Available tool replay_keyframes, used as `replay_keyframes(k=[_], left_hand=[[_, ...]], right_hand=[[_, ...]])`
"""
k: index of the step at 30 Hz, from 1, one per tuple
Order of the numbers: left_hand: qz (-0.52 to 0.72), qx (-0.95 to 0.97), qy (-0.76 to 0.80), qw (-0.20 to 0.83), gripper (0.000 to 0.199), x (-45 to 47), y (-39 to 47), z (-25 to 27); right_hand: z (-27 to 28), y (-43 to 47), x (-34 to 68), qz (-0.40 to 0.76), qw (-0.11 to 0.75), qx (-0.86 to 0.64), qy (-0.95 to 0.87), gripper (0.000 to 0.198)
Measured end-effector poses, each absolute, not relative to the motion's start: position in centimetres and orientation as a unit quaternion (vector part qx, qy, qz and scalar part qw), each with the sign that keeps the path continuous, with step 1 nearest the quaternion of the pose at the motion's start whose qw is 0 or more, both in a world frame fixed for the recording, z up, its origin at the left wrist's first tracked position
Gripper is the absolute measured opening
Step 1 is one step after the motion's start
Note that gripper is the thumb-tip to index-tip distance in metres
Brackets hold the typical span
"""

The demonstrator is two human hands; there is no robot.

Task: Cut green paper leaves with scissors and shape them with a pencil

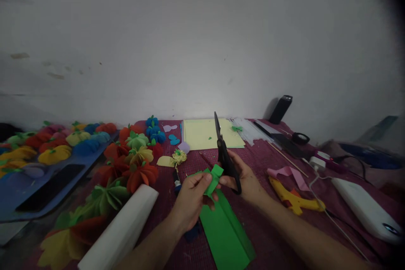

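Observation:
My left hand [193,196] pinches a small folded piece of green paper [214,179] between thumb and fingers. My right hand [243,177] is closed round the handles of black scissors [223,152], whose blades point up and away from me. The right fingertips come close to the green piece; whether they touch it I cannot tell. Below both hands lies a long folded green paper sheet [224,232] on the dark red cloth. Cream paper sheets [210,135] are stacked beyond the scissors, with a green scrap [236,128] at their right edge.
Colourful paper pumpkins [142,175] crowd the left side, some on a blue board [91,166] beside a dark phone [52,187]. A white roll [122,228] lies nearer. At right are a yellow glue gun [294,198], pink ribbon [289,173], cables and a white power bank [367,209].

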State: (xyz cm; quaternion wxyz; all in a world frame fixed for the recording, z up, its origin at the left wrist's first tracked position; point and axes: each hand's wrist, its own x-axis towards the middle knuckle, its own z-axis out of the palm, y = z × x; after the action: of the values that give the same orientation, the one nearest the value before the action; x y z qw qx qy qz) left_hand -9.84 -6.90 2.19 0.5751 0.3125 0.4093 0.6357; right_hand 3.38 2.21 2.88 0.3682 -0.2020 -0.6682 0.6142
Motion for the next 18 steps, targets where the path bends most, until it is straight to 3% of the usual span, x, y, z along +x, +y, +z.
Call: replay_keyframes(k=[12, 18], left_hand=[[0.622, 0.356, 0.428, 0.55, 0.03, -10.0, -6.6, 1.5], [0.635, 0.338, 0.445, 0.533, 0.03, -10.6, -6.7, 1.8]], right_hand=[[2.6, 2.6, 3.3, 0.551, 0.363, -0.221, -0.718, 0.065], [4.2, 3.4, 6.8, 0.543, 0.233, -0.182, -0.786, 0.061]])
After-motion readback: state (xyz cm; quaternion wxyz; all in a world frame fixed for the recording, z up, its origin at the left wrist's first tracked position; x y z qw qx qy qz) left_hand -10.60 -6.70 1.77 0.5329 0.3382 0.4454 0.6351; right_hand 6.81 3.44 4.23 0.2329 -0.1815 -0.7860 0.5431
